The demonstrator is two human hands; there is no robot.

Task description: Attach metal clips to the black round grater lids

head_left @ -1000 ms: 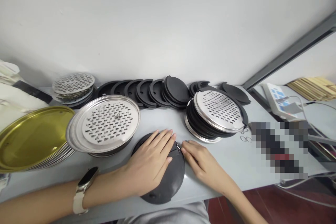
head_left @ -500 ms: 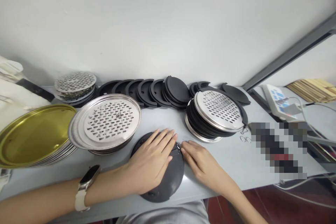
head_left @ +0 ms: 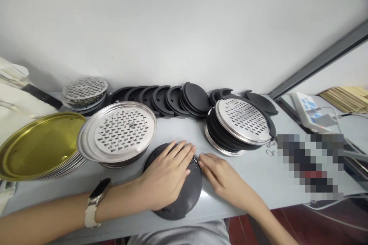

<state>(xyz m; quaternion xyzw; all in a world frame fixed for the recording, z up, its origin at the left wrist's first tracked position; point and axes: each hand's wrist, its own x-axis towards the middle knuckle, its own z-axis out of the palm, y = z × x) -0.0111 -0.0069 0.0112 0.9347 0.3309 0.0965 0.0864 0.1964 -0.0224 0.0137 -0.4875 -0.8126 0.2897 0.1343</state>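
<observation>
A black round disc (head_left: 188, 195) lies flat at the front edge of the grey table (head_left: 253, 183). My left hand (head_left: 166, 178) rests palm down on it, fingers stretched out. My right hand (head_left: 220, 176) lies beside the disc's right rim, its fingertips pinched on a small metal clip (head_left: 196, 159) at the rim. A light watch (head_left: 93, 203) sits on my left wrist.
A stack of perforated steel plates (head_left: 120, 132) stands left of the disc, gold-coloured pans (head_left: 37, 147) further left. Black discs with a perforated plate on top (head_left: 240, 126) stand at the right. More black discs (head_left: 172, 99) line the wall. A power strip (head_left: 307, 111) lies far right.
Both hands stay in place on the disc and clip. The view has shifted slightly, so the objects appear a little further right.
</observation>
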